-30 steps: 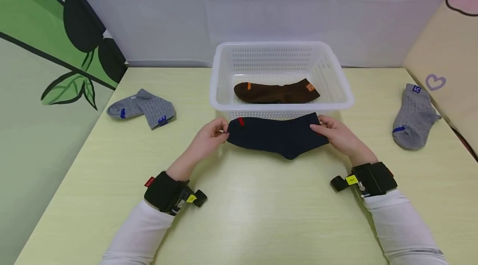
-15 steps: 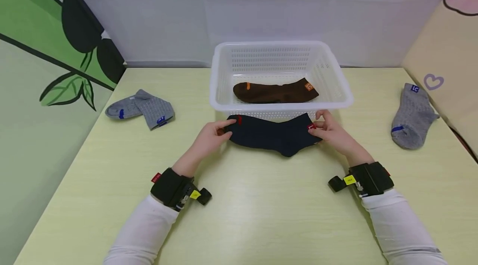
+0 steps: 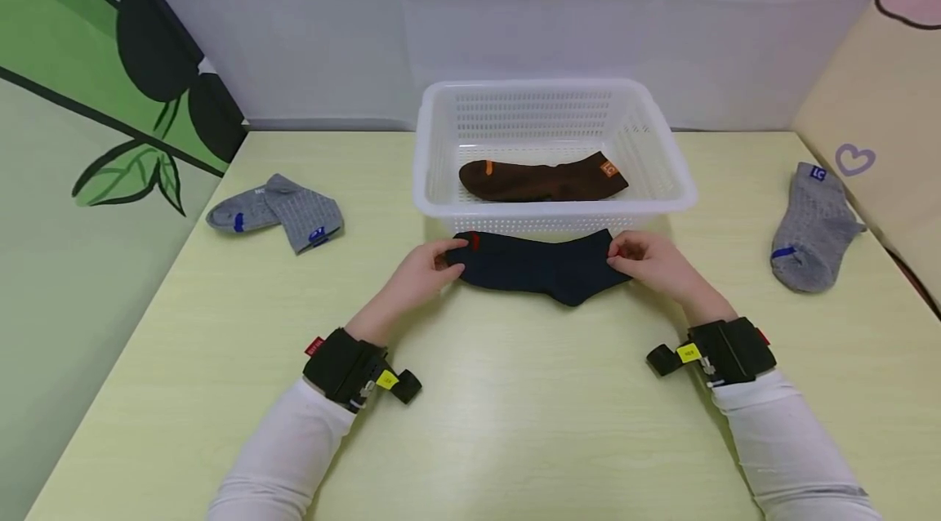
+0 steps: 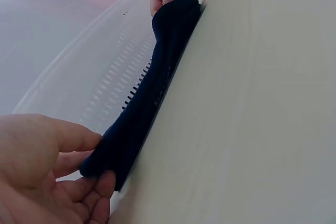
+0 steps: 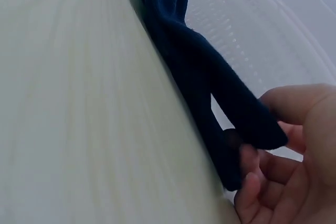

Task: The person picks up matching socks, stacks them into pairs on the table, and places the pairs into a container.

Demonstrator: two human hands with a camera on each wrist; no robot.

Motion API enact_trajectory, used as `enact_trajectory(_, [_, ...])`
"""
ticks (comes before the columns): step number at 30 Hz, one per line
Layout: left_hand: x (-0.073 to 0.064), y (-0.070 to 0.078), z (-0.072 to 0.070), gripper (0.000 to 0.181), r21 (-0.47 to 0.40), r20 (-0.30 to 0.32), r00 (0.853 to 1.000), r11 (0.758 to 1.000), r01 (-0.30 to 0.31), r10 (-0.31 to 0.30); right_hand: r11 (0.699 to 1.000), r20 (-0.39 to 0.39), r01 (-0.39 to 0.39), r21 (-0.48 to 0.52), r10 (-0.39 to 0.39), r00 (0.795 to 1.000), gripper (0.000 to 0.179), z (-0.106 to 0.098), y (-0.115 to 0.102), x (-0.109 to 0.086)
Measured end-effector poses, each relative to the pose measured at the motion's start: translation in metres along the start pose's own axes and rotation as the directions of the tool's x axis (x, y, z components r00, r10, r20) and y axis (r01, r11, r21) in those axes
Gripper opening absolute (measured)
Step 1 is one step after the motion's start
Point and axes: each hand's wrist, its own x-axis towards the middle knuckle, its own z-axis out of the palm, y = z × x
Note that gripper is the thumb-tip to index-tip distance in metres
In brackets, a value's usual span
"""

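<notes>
A dark navy sock (image 3: pixel 540 266) with a red toe mark lies lengthwise just in front of the white basket. My left hand (image 3: pixel 421 274) pinches its toe end between thumb and fingers. At the cuff end, my right hand (image 3: pixel 650 261) pinches the edge, covering most of the red label. In the right wrist view, the navy cloth (image 5: pixel 194 72) parts into two layers near the fingers; whether these are two socks or one open cuff, I cannot tell. The left wrist view shows the cloth (image 4: pixel 142 103) resting along the table beside the basket.
Inside the white perforated basket (image 3: pixel 426 178) lies a brown sock (image 3: pixel 544 183) with orange marks. A folded grey sock (image 3: pixel 309 215) is on the table's left, another grey sock (image 3: pixel 814 235) near its right edge. A pale cloth (image 3: pixel 529 31) hangs behind.
The navy sock, earlier stretched between both hands, was lowered in front of the basket. Both hands shifted their hold at its ends, and the left moved slightly right.
</notes>
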Motion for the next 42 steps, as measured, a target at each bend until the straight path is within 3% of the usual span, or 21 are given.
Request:
enact_trajectory(3, [0.0009,-0.0018,0.0017,0.041,0.016,-0.027,1.000,1.000,-0.010,0.010,0.999,0.004,-0.014,-0.052,0.014,1.000,0.007,0.0009,0.0017,0.0016])
enact_trajectory(9, [0.0013,-0.0056,0.0036,0.036,-0.023,-0.099,0.995,0.999,-0.033,0.030,0.999,-0.023,-0.028,-0.015,0.028,0.999,0.011,0.0002,-0.0018,-0.0004])
enact_trajectory(19, [-0.0002,-0.0066,0.0040,0.042,-0.027,-0.082,0.997,1.000,-0.011,0.009,0.990,-0.016,0.016,-0.138,-0.018,1.000,0.012,-0.0004,0.0016,-0.0001])
enact_trajectory(28, [-0.0003,-0.0051,0.0055,0.033,-0.120,-0.243,0.969,0.991,-0.064,0.034,0.982,-0.023,0.039,-0.187,-0.044,0.999,0.006,-0.0018,-0.0021,-0.0009])
enact_trajectory(32, [0.0001,-0.0063,0.0068,0.037,-0.083,-0.210,0.978,0.996,-0.030,0.012,0.980,0.013,0.024,-0.199,-0.022,1.000,0.008,-0.0029,-0.0040,-0.0009])
enact_trajectory(37, [0.0000,-0.0088,0.0076,0.044,0.033,-0.124,0.991,0.999,-0.037,0.041,0.977,0.032,0.017,-0.211,-0.010,0.999,0.013,-0.0032,-0.0053,-0.0014])
enact_trajectory(42, [-0.0017,-0.0082,0.0087,0.043,0.030,-0.130,0.990,0.998,-0.060,0.063,0.967,-0.036,0.049,-0.249,-0.060,0.998,0.008,-0.0023,-0.0030,-0.0018])
